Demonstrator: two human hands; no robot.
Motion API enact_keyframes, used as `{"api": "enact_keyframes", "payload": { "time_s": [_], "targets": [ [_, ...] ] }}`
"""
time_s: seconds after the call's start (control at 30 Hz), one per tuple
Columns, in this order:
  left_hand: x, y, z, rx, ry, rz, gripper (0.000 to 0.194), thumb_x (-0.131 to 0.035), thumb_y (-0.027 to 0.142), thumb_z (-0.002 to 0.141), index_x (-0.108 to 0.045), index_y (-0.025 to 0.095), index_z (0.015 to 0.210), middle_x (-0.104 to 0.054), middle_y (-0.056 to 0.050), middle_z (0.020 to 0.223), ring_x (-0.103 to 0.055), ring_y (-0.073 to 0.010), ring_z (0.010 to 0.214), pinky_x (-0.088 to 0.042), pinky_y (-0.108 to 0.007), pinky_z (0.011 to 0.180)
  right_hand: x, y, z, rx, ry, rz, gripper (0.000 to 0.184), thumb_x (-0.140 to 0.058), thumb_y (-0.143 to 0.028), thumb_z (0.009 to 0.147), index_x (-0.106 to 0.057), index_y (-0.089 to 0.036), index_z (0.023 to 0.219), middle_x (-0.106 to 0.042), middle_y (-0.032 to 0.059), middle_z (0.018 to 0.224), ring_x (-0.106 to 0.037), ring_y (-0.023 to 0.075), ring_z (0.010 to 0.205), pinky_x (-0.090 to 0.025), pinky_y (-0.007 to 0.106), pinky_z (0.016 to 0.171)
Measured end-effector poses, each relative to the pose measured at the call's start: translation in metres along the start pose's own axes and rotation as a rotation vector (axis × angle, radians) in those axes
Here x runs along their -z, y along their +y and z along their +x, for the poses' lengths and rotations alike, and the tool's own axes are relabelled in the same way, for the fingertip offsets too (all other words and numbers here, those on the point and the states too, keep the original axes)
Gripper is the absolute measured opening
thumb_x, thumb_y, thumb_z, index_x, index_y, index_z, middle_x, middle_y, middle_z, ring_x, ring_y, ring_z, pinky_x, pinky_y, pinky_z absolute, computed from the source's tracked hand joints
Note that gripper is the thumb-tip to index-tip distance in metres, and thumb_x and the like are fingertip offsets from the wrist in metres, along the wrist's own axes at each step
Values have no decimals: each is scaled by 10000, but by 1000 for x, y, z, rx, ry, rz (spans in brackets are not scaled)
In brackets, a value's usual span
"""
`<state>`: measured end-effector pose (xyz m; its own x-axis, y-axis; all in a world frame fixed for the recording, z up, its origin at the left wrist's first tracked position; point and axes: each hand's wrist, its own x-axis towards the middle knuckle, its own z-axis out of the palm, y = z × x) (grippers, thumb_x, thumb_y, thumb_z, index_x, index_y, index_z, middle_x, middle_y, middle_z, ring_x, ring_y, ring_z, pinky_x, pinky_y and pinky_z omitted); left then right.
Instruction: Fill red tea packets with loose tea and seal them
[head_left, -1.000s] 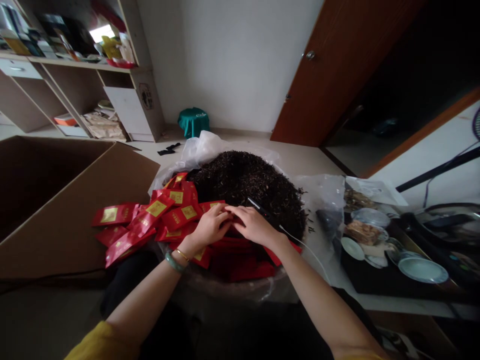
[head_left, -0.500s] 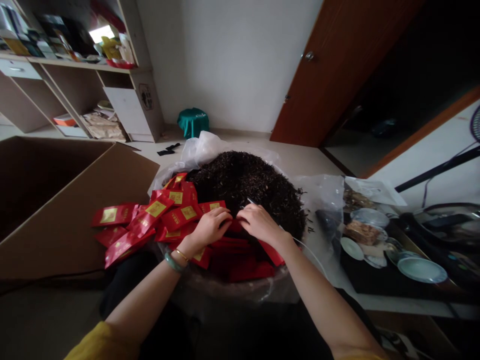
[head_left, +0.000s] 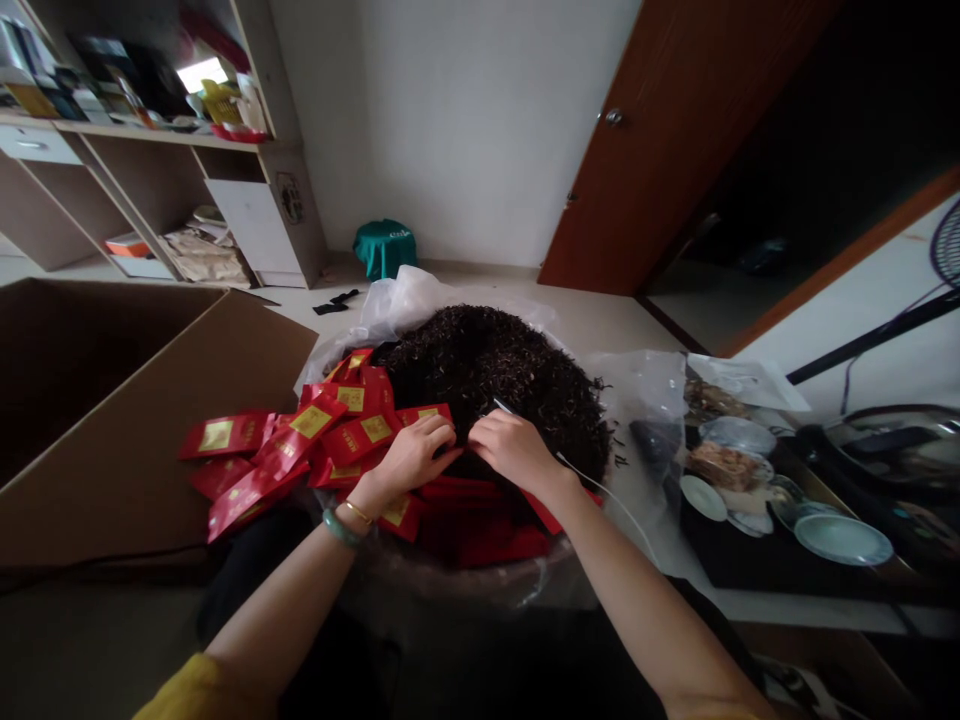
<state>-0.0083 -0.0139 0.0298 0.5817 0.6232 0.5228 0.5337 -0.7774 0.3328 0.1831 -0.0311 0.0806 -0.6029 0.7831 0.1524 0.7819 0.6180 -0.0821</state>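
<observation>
My left hand (head_left: 420,450) and my right hand (head_left: 514,450) are close together over a heap of dark, dry tea leaves (head_left: 495,350). The fingers of both are curled and pinching at the top edge of a red packet, mostly hidden by the hands. Out of my right hand sticks a thin silver tool (head_left: 504,406); its other end cannot be seen. Flat red packets (head_left: 480,525) lie below the hands. To the left is a pile of plump red packets with gold labels (head_left: 307,422), beside my left wrist.
The leaves lie in a round container lined with clear plastic (head_left: 390,300). An open cardboard box (head_left: 187,410) stands left. On the right a dark tray (head_left: 727,550) carries bowls (head_left: 844,535). A white cable (head_left: 615,495) runs by my right forearm. A wooden door (head_left: 645,140) is behind.
My hands have come slightly closer together, and less red shows between the fingers. The packets and the leaf heap look the same; the view has shifted a little.
</observation>
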Motion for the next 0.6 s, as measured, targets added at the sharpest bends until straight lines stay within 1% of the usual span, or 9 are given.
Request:
{"api": "enact_keyframes", "payload": {
  "time_s": [0.03,0.1,0.2,0.27,0.37,0.43,0.5,0.53,0.6],
  "targets": [
    [0,0,0,6,19,-24,123,-504,286,880,-541,189,814,-589,-43,825,-569,-162,780,-488,-288,708,0,1,0,7,46,15,125,-537,-167,869,-656,-192,838,-673,57,855,-561,204,884,-433,298,782],
    [-2,0,-1,54,78,-92,134,-539,296,859,-547,188,939,-609,-51,888,-587,-163,806,-501,-302,730,0,2,0,35,119,52,128,-538,-164,871,-658,-194,839,-668,59,859,-556,198,886,-437,302,796],
    [-7,-2,-2,192,157,-226,413,-618,332,800,-490,179,1161,-629,-70,973,-605,-162,804,-515,-304,734,-3,3,0,91,191,117,138,-528,-170,879,-659,-196,845,-657,61,864,-556,192,874,-455,310,796],
    [-9,-3,-2,274,151,-291,389,-653,373,767,-558,165,1081,-643,-42,855,-596,-152,719,-510,-284,685,-4,3,0,117,232,174,144,-515,-178,887,-655,-193,857,-649,64,856,-560,192,863,-469,320,797],
    [-11,-3,0,401,150,-431,319,-692,444,714,-637,147,817,-610,5,647,-554,-132,586,-483,-252,583,-5,3,0,112,316,302,156,-515,-180,884,-633,-201,983,-645,65,906,-574,196,898,-479,348,846],
    [-11,0,2,483,175,-618,352,-708,464,689,-657,140,817,-647,-3,668,-570,-137,584,-484,-247,562,-7,3,1,32,399,422,293,-548,-190,857,-568,-214,1149,-623,74,1017,-586,186,904,-491,350,850],
    [-10,4,4,539,186,-805,388,-724,471,666,-673,135,852,-691,-25,730,-605,-156,619,-501,-259,572,-11,3,2,-119,463,560,460,-605,-243,810,-491,-216,1255,-594,83,1078,-602,159,800,-524,319,748],
    [-9,6,5,561,186,-879,404,-736,474,650,-680,132,858,-704,-35,753,-620,-167,638,-510,-268,586,-13,3,3,-196,466,622,478,-630,-277,786,-504,-207,1242,-603,79,1048,-600,145,731,-527,299,684],
    [-8,11,7,603,193,-977,440,-761,478,614,-690,127,869,-719,-46,784,-641,-183,670,-523,-282,616,-16,3,5,-298,422,717,353,-656,-333,756,-612,-184,1074,-640,50,902,-590,135,652,-511,272,618]
  ]
}}
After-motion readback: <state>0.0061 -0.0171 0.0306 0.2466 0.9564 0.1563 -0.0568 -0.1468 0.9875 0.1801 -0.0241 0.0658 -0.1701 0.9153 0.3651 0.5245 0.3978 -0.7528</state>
